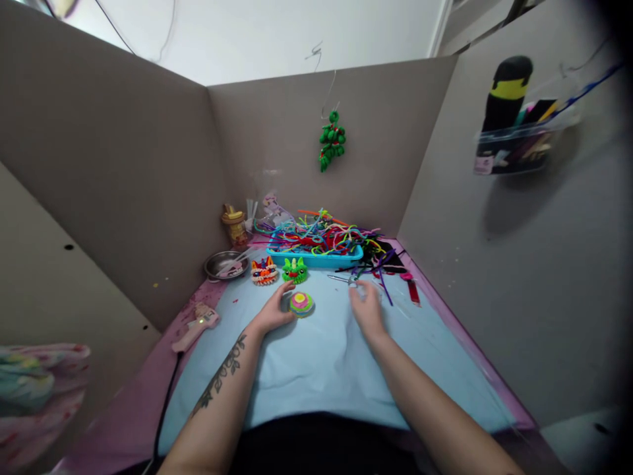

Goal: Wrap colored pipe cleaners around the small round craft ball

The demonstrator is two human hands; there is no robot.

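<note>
A small round disc (301,303) with rings of yellow, pink, green and blue lies on the light blue cloth. My left hand (277,310) curves beside its left edge, thumb and fingers apart. Whether the fingertips touch the disc I cannot tell. To the right, my right hand (366,308) is at the handle end of a pair of scissors (341,279), whose blades point left. Its fingers are loosely bent and apart, close to or touching the handles. Beyond my left hand sit a green animal-head figure (295,271) and an orange and white one (264,272).
A blue tray (316,258) heaped with colourful pipe cleaners (321,234) stands at the back. A metal bowl (226,265) and a pink glue gun (196,328) with a cord are on the left. A red-bodied tool (413,290) lies right. Grey partitions (326,86) enclose the table.
</note>
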